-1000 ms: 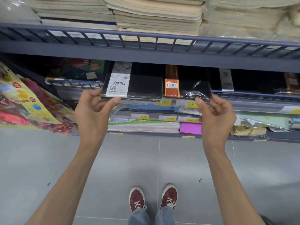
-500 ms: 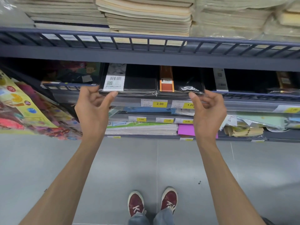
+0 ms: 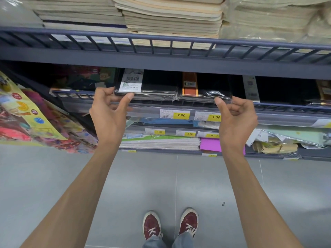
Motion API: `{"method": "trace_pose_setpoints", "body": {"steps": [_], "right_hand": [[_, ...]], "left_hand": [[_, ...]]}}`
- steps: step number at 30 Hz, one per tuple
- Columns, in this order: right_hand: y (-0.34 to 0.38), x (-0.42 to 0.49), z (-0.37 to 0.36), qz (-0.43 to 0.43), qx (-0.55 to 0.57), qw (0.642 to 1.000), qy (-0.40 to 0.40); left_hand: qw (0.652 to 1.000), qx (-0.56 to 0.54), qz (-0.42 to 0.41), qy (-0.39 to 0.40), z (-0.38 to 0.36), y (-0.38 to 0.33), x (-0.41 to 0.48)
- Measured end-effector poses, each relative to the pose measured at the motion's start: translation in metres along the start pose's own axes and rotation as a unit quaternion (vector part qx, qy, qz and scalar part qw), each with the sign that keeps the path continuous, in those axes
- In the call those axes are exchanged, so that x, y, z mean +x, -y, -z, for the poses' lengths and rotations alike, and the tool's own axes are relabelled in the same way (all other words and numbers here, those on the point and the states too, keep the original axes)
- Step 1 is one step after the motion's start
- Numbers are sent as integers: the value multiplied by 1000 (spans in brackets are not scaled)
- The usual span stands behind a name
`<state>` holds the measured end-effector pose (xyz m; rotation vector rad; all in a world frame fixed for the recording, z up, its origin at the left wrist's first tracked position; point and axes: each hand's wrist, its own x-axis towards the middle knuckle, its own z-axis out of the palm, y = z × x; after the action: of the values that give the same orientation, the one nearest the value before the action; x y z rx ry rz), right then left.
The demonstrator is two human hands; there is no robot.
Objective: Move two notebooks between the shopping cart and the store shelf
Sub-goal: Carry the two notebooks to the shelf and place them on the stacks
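Two black plastic-wrapped notebooks lie side by side on the dark middle shelf (image 3: 279,109). The left notebook (image 3: 157,87) carries a white barcode label. An orange band crosses the right notebook (image 3: 213,86). My left hand (image 3: 109,113) pinches the left notebook's front left corner, thumb under the label. At the right notebook's front right corner, my right hand (image 3: 236,119) has its thumb tip on the wrap and its fingers curled beside it. The shopping cart is out of view.
Stacks of cream notebooks (image 3: 172,17) fill the upper shelf behind a rail (image 3: 161,41). More black notebooks (image 3: 286,90) lie to the right. Yellow price tags (image 3: 180,115) line the shelf edge. Colourful packs (image 3: 26,119) hang at the left, above grey floor tiles and my red shoes (image 3: 152,227).
Both hands have pushed the two notebooks away from me and further onto the middle shelf. The notebooks now lie flat behind the shelf's front rail.
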<state>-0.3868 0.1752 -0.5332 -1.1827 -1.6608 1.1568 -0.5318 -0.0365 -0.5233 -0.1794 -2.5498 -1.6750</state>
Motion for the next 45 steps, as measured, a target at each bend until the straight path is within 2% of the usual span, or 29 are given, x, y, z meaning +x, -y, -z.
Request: {"method": "trace_pose_setpoints", "body": {"steps": [17, 30, 40, 45], "right_hand": [[-4, 4, -1, 22, -19, 1000, -12], [-6, 9, 0, 3, -5, 1000, -7], [-1, 7, 3, -3, -50, 999, 3], [4, -1, 14, 9, -118, 992, 39]], "left_hand": [[1000, 26, 0, -3, 3, 5, 6], [999, 48, -4, -8, 2, 7, 13], [999, 48, 10, 5, 5, 3, 10], [998, 65, 15, 11, 12, 0, -1]]}}
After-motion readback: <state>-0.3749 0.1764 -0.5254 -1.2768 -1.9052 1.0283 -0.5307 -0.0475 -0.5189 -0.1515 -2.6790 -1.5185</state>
